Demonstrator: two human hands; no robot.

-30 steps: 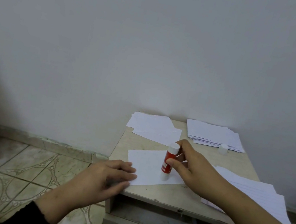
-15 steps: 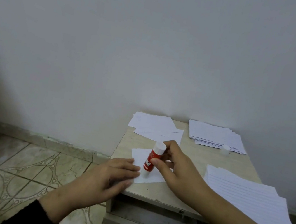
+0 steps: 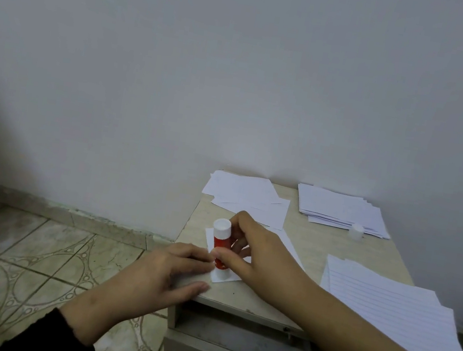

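Glue stick [image 3: 221, 242] gripped upright in curled right hand [image 3: 265, 259]; left hand [image 3: 159, 276], 8 o'clock, flat-fingered, seemingly pins paper slip [image 3: 226, 277].

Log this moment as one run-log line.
right hand: grips glue stick, end down on paper | left hand: flat fingers press paper edge | cap: off, by back stack | step: gluing

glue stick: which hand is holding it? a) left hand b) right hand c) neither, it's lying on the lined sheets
b: the right hand grips the glue stick, standing it upright on the small white sheet, while the left hand lies flat with straight fingers at that sheet's left edge.
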